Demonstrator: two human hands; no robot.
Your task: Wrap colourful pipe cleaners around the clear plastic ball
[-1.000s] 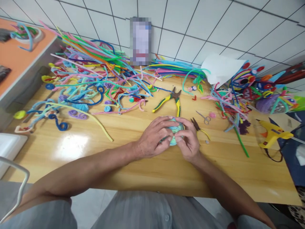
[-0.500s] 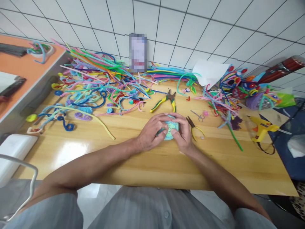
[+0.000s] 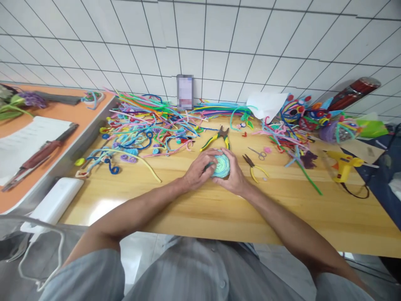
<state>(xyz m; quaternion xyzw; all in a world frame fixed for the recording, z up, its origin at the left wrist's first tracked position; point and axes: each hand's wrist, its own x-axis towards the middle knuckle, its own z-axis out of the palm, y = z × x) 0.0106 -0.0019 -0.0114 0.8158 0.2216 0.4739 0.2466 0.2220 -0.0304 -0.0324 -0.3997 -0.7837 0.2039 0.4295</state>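
A flat coiled disc of teal and light blue pipe cleaners (image 3: 221,166) stands tilted on the wooden table (image 3: 194,205), gripped from both sides. My left hand (image 3: 199,171) wraps its left edge, fingers over the top. My right hand (image 3: 234,176) holds the right edge, thumb against the coil's face. Just behind the coil lie yellow-handled pliers (image 3: 216,139). Smaller pliers with thin yellow handles (image 3: 254,165) sit right of my right hand, and small scissors (image 3: 258,153) lie beyond them.
A big heap of loose coloured pipe cleaners (image 3: 147,123) covers the far left of the table. Finished pipe-cleaner figures (image 3: 316,117) and a yellow glue gun (image 3: 343,165) are at the right. An orange table (image 3: 46,121) with papers stands left; a white box (image 3: 52,204) is near the front-left corner.
The view has lifted and pulled back, showing more wall and the orange table. Both hands have kept hold of the coil, which now shows more of its face.
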